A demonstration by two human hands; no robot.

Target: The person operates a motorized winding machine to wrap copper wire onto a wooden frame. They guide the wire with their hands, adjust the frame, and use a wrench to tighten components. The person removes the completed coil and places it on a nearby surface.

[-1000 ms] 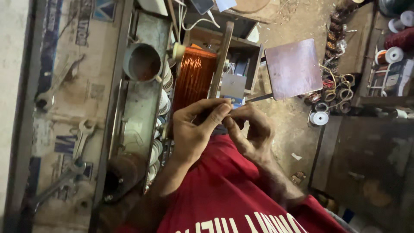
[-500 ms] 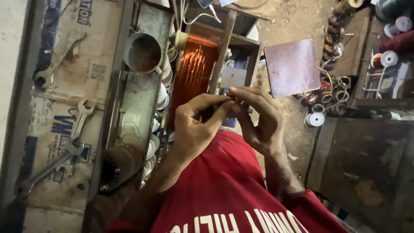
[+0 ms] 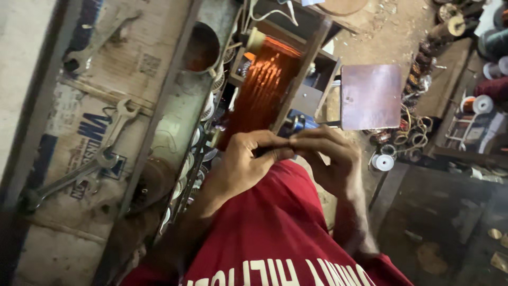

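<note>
Left hand (image 3: 246, 167) and right hand (image 3: 325, 159) met fingertip to fingertip, pinched on something too small to identify, just below the copper wire coil (image 3: 262, 87) in its wooden frame (image 3: 301, 69). Open floor lay right of the frame. Printed cardboard (image 3: 74, 137) with blue lettering covered the bench's left edge under spanners (image 3: 79, 169).

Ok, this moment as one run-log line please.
left hand: fingertips pinched against right | right hand: fingertips meeting left, held item too small to tell | copper wire coil: just beyond hands | wrenches: on cardboard, untouched
</note>
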